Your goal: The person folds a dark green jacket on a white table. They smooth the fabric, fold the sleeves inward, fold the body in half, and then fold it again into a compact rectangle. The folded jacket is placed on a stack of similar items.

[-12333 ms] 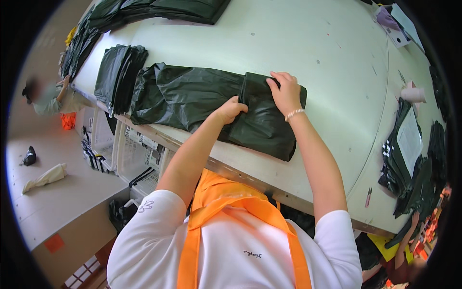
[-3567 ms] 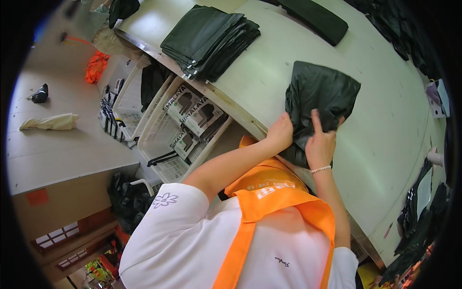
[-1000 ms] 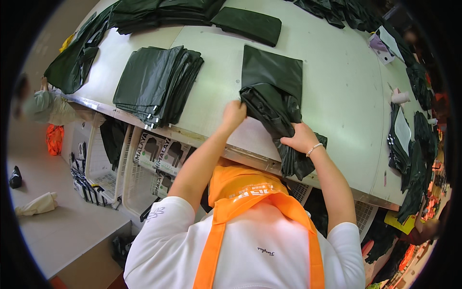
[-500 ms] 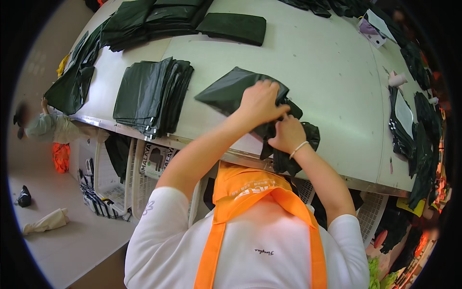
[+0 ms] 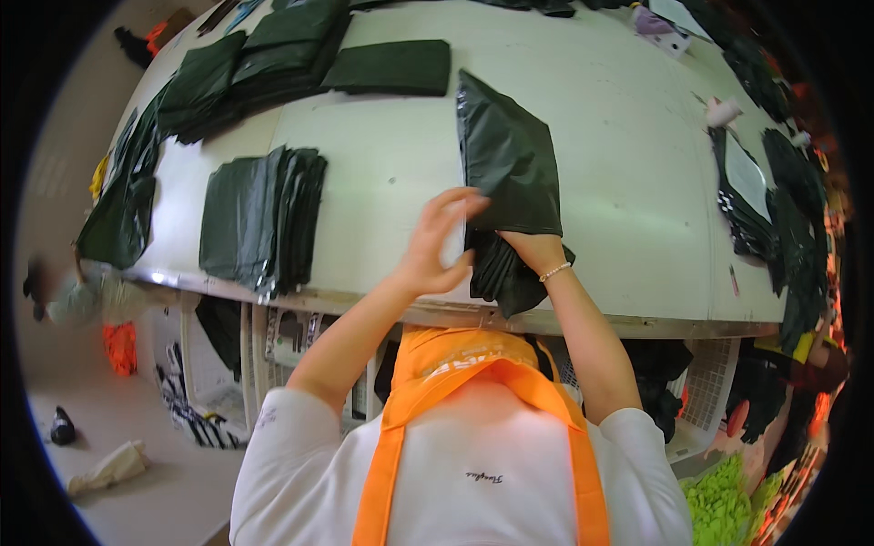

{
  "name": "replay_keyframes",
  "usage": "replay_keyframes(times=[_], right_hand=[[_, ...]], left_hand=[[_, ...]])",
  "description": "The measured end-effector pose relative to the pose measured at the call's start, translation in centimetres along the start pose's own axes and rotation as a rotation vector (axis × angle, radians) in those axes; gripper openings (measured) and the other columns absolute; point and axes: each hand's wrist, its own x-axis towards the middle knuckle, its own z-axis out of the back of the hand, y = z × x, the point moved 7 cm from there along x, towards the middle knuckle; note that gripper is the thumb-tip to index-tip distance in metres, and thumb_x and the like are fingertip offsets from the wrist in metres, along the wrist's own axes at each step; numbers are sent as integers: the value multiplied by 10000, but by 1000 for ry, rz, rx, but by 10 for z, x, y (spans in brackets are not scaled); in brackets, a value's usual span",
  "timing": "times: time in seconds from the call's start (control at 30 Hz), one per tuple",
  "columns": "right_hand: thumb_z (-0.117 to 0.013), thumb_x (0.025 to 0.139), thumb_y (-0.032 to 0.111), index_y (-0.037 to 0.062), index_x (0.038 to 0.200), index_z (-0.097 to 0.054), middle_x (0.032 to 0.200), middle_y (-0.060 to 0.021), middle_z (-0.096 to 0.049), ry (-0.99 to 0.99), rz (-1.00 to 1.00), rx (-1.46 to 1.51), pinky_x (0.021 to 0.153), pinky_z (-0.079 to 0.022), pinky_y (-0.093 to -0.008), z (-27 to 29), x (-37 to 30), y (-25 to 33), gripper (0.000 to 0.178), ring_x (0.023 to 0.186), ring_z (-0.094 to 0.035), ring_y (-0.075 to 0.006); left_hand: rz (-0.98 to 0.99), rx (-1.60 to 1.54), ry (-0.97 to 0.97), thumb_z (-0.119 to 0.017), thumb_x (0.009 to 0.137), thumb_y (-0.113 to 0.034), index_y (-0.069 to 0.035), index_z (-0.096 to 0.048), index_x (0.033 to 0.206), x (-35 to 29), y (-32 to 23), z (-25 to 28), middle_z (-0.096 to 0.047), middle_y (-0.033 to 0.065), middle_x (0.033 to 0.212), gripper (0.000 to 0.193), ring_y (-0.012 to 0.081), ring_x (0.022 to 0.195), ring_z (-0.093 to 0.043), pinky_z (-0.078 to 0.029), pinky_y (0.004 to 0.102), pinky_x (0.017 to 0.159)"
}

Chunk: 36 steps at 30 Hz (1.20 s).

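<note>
A dark green glossy pouch [image 5: 513, 159] stands out over the white table in front of me, its lower edge lying across my right hand [image 5: 537, 247]. The fingers of that hand are hidden under or inside the pouch. Bunched dark fabric [image 5: 503, 278] hangs beside the right wrist, below the pouch, at the table's near edge. My left hand [image 5: 439, 241] is at the pouch's lower left edge, open, with thumb and fingers apart and slightly blurred. Left of it lies a stack of folded dark green pieces [image 5: 259, 218].
Folded dark pieces [image 5: 387, 68] and taller piles [image 5: 282, 45] lie at the far left. Dark garments with a white sheet [image 5: 746, 173] and a pale roll [image 5: 722, 112] line the right side. White plastic baskets [image 5: 701, 400] stand under the table edge [image 5: 637, 325].
The pouch has swung from lying leftward to pointing away from me. My left hand has come off its top to its left side; my right hand has slipped beneath its lower edge.
</note>
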Motion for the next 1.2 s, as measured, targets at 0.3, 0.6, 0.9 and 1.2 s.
replay_keyframes(times=[0.3, 0.6, 0.9, 1.2], right_hand=[[-706, 760, 135, -13, 1171, -549, 1178, -139, -593, -341, -36, 101, 949, -415, -354, 21, 0, -14, 464, 1076, -553, -264], [-601, 772, 295, -29, 1016, -586, 1032, -257, -583, -415, 20, -274, 891, -426, -435, 22, 35, 26, 406, 956, -541, -414], [-487, 872, 265, 140, 1116, -616, 965, -188, -647, 366, -176, -489, 796, -469, -448, -45, 7, -53, 303, 904, -619, -353], [-525, 848, 225, 68, 1012, -677, 996, -143, -622, 786, 49, -1530, 597, -528, -538, -57, -4, 48, 274, 953, -598, -332]], left_hand=[[495, -21, 7, -539, 696, 125, -218, -315, 1434, -55, 89, -64, -631, 209, 875, 843, 340, 772, -622, -465, 306, 676], [848, -753, -356, -414, 839, -7, -58, -305, 1422, -99, 96, -88, -425, 88, 1387, 595, 241, 1246, -441, -344, 353, 1048], [1175, -1351, -480, -465, 957, -278, -71, -283, 1423, -133, 92, -121, -362, 66, 1433, 542, 234, 1297, -381, -320, 388, 1083], [1008, -1381, -429, -473, 942, -401, -101, -318, 1403, -124, 84, -112, -393, 73, 1415, 571, 238, 1273, -421, -353, 409, 1068]])
